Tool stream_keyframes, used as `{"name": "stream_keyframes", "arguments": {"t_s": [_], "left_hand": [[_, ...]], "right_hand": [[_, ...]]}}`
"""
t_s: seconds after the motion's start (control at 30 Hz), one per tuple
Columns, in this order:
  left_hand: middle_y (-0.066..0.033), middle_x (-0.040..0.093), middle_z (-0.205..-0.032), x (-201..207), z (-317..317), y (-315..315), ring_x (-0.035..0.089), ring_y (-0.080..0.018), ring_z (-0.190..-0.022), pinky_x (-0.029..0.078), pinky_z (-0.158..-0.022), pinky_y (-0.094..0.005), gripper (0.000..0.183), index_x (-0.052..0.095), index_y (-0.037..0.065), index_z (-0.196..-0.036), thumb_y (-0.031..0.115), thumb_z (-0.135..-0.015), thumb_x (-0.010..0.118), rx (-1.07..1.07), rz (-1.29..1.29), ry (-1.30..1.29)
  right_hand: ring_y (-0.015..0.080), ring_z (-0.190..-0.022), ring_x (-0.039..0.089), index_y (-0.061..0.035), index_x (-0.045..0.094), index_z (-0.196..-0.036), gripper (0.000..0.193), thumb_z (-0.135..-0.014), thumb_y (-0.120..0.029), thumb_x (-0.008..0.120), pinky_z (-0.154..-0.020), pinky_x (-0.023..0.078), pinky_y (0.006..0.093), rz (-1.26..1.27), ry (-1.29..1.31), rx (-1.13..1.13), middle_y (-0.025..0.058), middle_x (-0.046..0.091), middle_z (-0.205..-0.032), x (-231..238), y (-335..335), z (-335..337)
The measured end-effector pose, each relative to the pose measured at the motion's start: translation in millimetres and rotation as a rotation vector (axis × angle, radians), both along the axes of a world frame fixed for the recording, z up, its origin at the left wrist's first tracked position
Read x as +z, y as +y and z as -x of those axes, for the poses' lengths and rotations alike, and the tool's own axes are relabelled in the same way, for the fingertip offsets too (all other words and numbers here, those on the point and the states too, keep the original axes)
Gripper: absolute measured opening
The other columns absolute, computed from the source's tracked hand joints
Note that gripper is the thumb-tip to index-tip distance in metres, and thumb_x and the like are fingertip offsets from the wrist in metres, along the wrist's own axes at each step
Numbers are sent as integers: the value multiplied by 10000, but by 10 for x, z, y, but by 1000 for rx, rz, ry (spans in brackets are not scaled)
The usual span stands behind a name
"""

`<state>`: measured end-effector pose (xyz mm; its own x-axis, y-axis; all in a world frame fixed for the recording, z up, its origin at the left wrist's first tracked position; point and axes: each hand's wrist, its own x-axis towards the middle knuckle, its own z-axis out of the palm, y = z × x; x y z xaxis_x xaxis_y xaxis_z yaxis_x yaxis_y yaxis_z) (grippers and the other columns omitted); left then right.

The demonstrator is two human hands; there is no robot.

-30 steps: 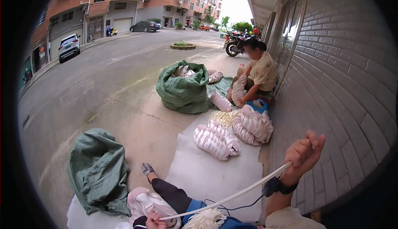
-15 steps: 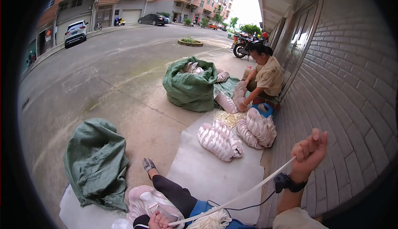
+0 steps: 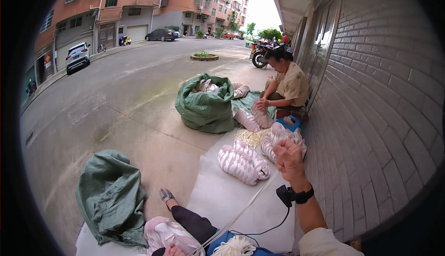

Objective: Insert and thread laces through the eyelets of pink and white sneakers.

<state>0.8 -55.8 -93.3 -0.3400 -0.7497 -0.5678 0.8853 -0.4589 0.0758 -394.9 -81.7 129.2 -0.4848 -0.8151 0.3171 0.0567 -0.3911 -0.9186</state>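
Observation:
My right hand is raised in a fist in front of the stacked bundles, closed on a long white flat band. The band slants down to my left hand, which is cut off by the lower edge and looks closed around the band's lower part. Beside my left hand lies a pink and white bundle of soft pieces, partly hidden by my lap. A loose coil of white band rests on my blue-covered lap.
Several pink and white bundles lie on a white sheet with a heap of pale strips. A person handles a bundle near a full green sack. Another green sack slumps at left. A brick wall bounds the right.
My right hand has moved left and slightly upward, still holding the band, which now runs more steeply. The other person's hands have shifted up on their bundle. The view has turned slightly.

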Motion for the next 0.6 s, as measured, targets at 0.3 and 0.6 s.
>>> {"name": "stream_keyframes", "arguments": {"t_s": [0.3,0.6], "left_hand": [[23,304,-563,-118,-20,89,238,-77,-439,193,-386,-232,158,458,77,-883,147,-994,369,46,15,-2],[21,313,-549,-49,-2,76,252,-86,-433,223,-392,-238,179,466,77,-838,134,-984,381,34,17,-78]], "right_hand": [[42,-368,201,-39,525,-868,323,-989,-327,442,-310,186,224,-3,-381,125,-71,226,-501,-158,169,199],[23,-379,248,-45,535,-887,81,-913,-106,581,-322,202,196,98,-346,203,-72,348,-536,-59,297,188]]}}
